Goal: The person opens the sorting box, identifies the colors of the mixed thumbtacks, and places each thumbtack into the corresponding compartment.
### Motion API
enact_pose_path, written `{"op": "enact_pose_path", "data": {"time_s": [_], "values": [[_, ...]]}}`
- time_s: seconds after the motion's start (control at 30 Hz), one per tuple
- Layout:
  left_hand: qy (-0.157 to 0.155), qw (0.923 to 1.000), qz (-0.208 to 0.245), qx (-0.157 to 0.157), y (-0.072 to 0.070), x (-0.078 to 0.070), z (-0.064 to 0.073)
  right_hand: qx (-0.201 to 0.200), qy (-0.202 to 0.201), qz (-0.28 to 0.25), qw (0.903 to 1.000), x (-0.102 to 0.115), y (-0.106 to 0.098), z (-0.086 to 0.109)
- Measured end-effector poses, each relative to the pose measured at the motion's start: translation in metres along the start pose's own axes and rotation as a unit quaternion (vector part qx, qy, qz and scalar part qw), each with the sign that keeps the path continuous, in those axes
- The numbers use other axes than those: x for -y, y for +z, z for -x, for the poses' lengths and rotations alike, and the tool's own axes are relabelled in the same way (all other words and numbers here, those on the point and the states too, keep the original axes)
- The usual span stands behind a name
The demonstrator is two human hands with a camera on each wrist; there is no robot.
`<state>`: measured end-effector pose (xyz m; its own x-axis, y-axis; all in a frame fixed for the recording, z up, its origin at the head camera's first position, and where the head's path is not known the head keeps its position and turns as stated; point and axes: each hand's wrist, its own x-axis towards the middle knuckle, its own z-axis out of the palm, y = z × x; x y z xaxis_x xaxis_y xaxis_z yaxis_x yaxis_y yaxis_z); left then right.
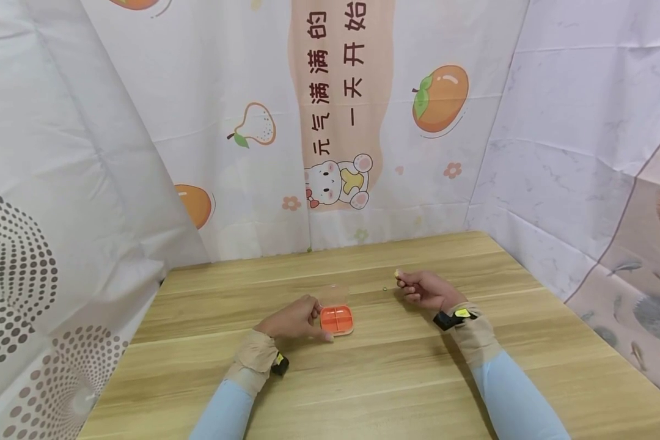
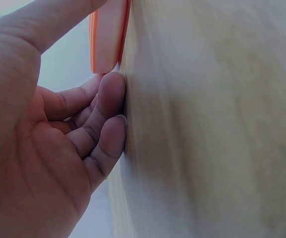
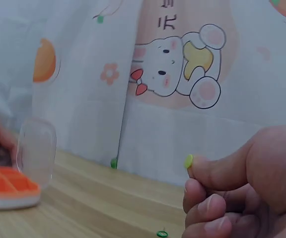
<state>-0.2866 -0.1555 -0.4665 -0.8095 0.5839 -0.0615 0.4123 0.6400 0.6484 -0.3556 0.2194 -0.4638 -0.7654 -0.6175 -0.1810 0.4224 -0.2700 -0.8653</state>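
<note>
On a wood-grain table [image 1: 374, 379], a person's left hand [image 1: 294, 319] grips an orange four-compartment box [image 1: 337, 320], thumb and fingers on opposite sides, its clear lid [image 3: 36, 151] raised. To its right, the right hand [image 1: 429, 290] pinches a small yellow disc [image 3: 188, 160] above the tabletop, near a tiny green ring [image 3: 162, 233].

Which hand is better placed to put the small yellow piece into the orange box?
Probably the right hand: it pinches the yellow piece, and the clear lid stands open. The left hand is at the orange box, but holds no visible piece.
</note>
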Motion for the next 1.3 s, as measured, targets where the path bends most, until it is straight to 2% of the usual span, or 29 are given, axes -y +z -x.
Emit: {"op": "enact_pose_path", "data": {"time_s": [0.07,0.1,0.23,0.3,0.53,0.87,0.97,1.3], "values": [[0.001,1.0,0.0,0.0,0.0,0.0,0.0,-0.038,-0.015,0.071,0.9966,-0.001,0.001,-0.001],[0.002,1.0,0.0,0.0,0.001,0.0,0.0,-0.055,-0.022,0.113,0.9918,-0.001,0.002,-0.001],[0.003,1.0,0.002,0.0,0.001,0.0,0.0,-0.119,-0.037,0.249,0.9606,-0.001,0.004,-0.003],[0.005,1.0,0.006,0.0,0.001,0.0,0.0,-0.133,-0.041,0.289,0.947,-0.001,0.004,-0.003],[0.009,0.9999,0.014,0.001,0.0,0.0,0.0,-0.131,-0.065,0.356,0.9231,-0.001,0.006,-0.004],[0.011,0.9999,0.009,0.002,0.001,0.001,-0.001,-0.134,-0.072,0.423,0.8932,-0.006,0.012,-0.006],[0.011,0.9999,0.006,0.002,0.001,0.001,-0.001,-0.139,-0.07,0.43,0.8891,-0.008,0.013,-0.007],[0.013,0.9999,0.001,0.003,0.0,0.001,0.0,-0.129,-0.068,0.44,0.886,-0.009,0.019,-0.007]]}}
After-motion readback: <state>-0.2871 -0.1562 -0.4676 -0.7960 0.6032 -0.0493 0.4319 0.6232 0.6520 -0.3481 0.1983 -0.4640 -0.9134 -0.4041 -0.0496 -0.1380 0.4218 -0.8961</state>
